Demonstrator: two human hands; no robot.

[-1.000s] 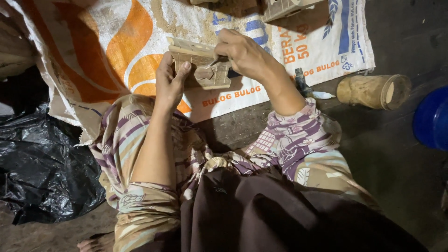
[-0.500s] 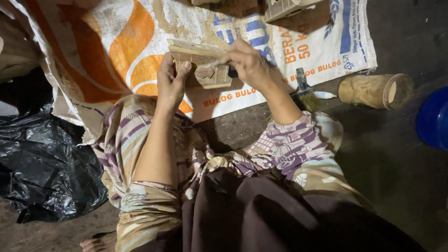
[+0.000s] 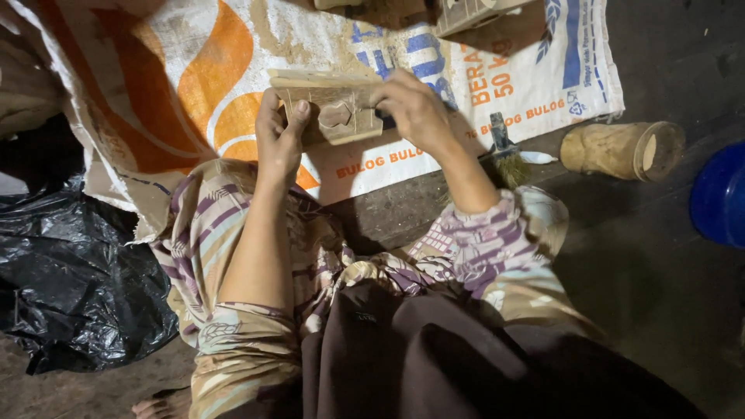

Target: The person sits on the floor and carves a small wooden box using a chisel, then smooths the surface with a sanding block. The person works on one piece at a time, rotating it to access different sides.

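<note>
Head view: carved wooden block (image 3: 334,109) sits at about 12 o'clock in frame, held up off the woven sack (image 3: 186,77) between both hands. It's a flat pale piece with a leaf- or heart-shaped recess cut into its face, tilted slightly, long edge running 9 to 3.

Left hand (image 3: 278,138) closed on the block's 9 o'clock end, thumb pressed on the face just beside the recess, fingers wrapped behind. Right hand (image 3: 415,112) closed on the 3 o'clock end, fingers curled over the top edge; something dark shows under the palm, can't tell whether it's a tool or shadow.

Outward: small brush (image 3: 504,151) lies on the floor at 3 o'clock of the right wrist, near the sack's edge. Wooden cylinder (image 3: 621,150) lies on its side further out at 3 o'clock. Blue tub (image 3: 722,198) at the frame's right edge. Black plastic bag (image 3: 70,287) at 8 o'clock. More wooden pieces (image 3: 466,12) at the top edge, partly cut off.

Risks, my read:
- Block is supported only by two end grips, no rest underneath. Any push into the recess could twist it out of the left thumb's hold.
- Thumb sits right at the recess edge; if there is a blade there, a slip goes toward it.
- Light is poor, so fine detail in the cut is hard to judge.
</note>
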